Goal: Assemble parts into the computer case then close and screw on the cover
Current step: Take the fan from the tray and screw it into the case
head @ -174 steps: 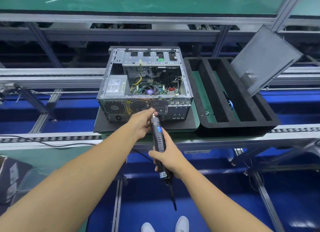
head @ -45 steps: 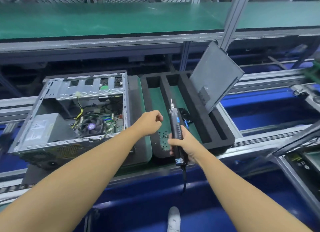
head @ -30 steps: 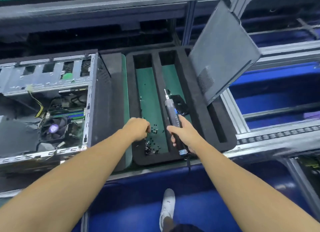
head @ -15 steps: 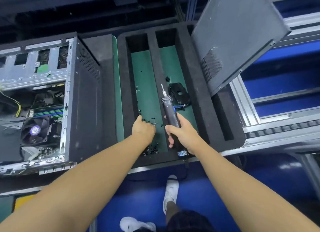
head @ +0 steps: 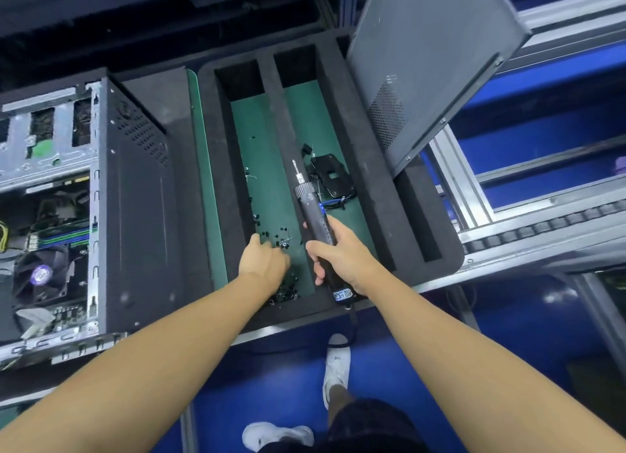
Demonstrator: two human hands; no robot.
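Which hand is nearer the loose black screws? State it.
Left. The left hand rests on the screws; the right hand grips the screwdriver just right of them.

Left hand (head: pixel 264 264): we move it off the computer case (head: pixel 135 215) into the foam tray (head: pixel 382 195), onto the screws (head: pixel 284 242) near its front edge.
Screwdriver (head: pixel 313 212): our right hand (head: pixel 342 259) brings it from the case to over the tray.

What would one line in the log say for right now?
stage: fetching screws | left hand: fingers down among loose screws in foam tray | right hand: gripping electric screwdriver | cover: off, propped in tray
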